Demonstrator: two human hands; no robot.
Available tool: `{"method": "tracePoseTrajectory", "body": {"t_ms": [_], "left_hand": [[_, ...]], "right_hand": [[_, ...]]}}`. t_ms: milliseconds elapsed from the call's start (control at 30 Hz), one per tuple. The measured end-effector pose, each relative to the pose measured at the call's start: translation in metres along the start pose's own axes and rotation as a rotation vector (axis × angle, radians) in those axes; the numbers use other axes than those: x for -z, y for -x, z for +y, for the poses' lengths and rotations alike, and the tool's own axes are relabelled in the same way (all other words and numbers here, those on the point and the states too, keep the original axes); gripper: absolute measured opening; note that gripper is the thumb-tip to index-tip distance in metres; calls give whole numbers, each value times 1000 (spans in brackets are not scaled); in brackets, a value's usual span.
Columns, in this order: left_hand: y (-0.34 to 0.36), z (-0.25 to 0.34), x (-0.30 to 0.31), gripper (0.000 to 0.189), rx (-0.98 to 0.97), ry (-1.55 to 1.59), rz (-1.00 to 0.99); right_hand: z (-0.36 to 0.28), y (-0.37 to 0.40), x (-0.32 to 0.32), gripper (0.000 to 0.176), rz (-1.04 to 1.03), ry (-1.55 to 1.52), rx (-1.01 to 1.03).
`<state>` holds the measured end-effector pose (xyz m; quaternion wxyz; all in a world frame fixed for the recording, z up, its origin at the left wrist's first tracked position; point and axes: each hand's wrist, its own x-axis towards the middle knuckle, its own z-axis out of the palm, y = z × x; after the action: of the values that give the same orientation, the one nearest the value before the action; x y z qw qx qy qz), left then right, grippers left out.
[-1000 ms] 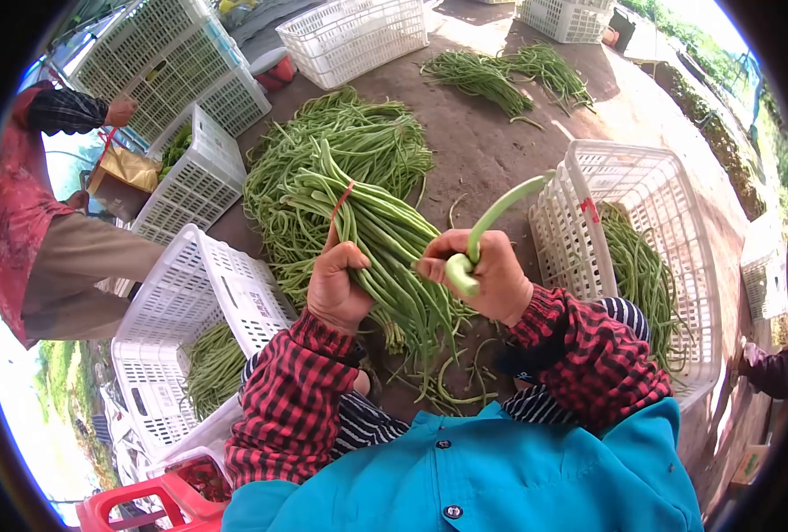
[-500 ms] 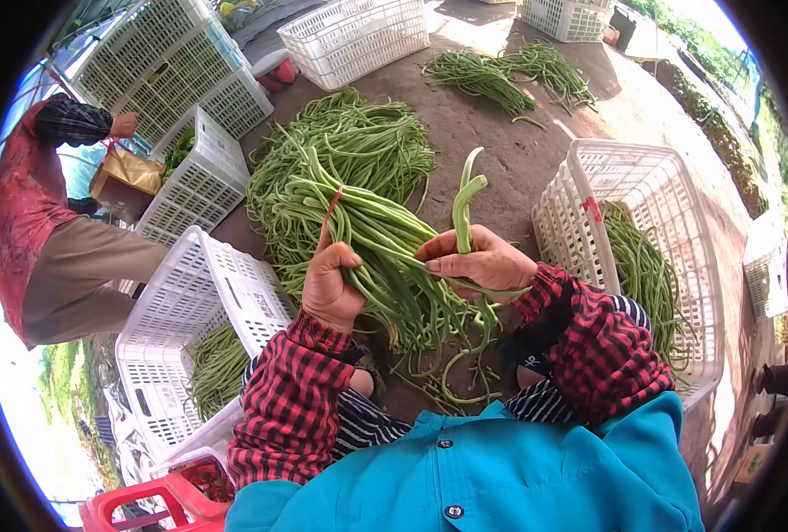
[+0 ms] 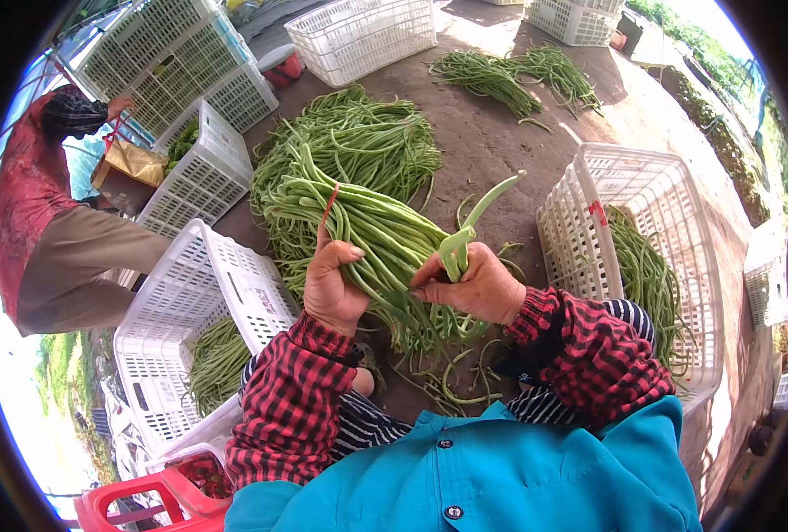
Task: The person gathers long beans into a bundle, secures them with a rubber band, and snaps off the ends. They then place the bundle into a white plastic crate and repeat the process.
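My left hand (image 3: 334,285) is closed round a bundle of long green beans (image 3: 385,222), with a red tie (image 3: 330,204) round its upper part. The bundle slants from upper left to lower right in front of me. My right hand (image 3: 475,285) is closed on a few loose beans (image 3: 458,246), held against the bundle's lower right side. One of their ends sticks up and to the right above the fingers. Behind the bundle a large heap of long beans (image 3: 358,133) lies on the ground. Scattered beans (image 3: 452,381) lie below my hands.
A white crate (image 3: 642,164) with beans stands at the right, another (image 3: 159,355) at the left. More beans (image 3: 509,75) lie farther back near a white crate (image 3: 363,40). A co-worker (image 3: 57,230) bends over at the left beside stacked crates (image 3: 159,58). A red plastic stool (image 3: 146,501) is at lower left.
My right hand has moved slightly left and down, closer against the bundle. The loose beans in it have tipped from upright toward the right. My left hand keeps its hold.
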<state>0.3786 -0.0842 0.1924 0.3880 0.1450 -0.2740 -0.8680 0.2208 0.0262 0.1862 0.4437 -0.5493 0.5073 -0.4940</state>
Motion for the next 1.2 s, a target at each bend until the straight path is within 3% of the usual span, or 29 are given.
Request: {"method": "tracePoseTrajectory", "body": {"t_ms": [133,233,367,467,500,533,600,667,767,833,933,967,1067,1133,1200], "left_hand": [[-2,2,2,73,-3,62,11],[-3,1,0,71,0,62,20],[0,-9,-11,63,-65,-108,125],[1,-11,-2,58,-46,-56,40],[2,-10,-1,57,-26,-40,-11],[4,-11,-1,57,-26,-41,-13],[8,-14,-7,80,-1,-168,32],[7,-14,-8,79,9,-165,90],[1,-11,0,62,-20,-33,94],[-2,-9,7,61,-27,-17,148],[-9,-2,24,54,0,16,137],[-12,-2,31,42,-37,52,172],[-15,27,46,42,-5,118,86],[-15,43,47,46,-99,88,113],[-12,56,49,44,-101,131,121]], "right_hand": [[-1,2,0,21,163,144,-103],[-2,2,-6,28,263,408,154],[-4,2,-10,29,219,358,91],[-7,-4,-6,23,89,-37,-143],[1,-6,-6,21,117,-171,-59],[2,-7,-6,21,118,-171,-57],[2,-10,-4,22,95,-24,13],[3,-10,0,24,75,43,-19],[6,-12,-1,24,51,-87,-13],[-9,-9,3,25,3,-171,-283],[-19,-6,12,23,-49,-205,-395],[-17,-5,19,23,-124,-236,-402],[-25,11,46,21,-160,-281,-423],[-29,18,63,20,-28,-570,-377],[-32,15,68,17,-51,-670,-294]]}}
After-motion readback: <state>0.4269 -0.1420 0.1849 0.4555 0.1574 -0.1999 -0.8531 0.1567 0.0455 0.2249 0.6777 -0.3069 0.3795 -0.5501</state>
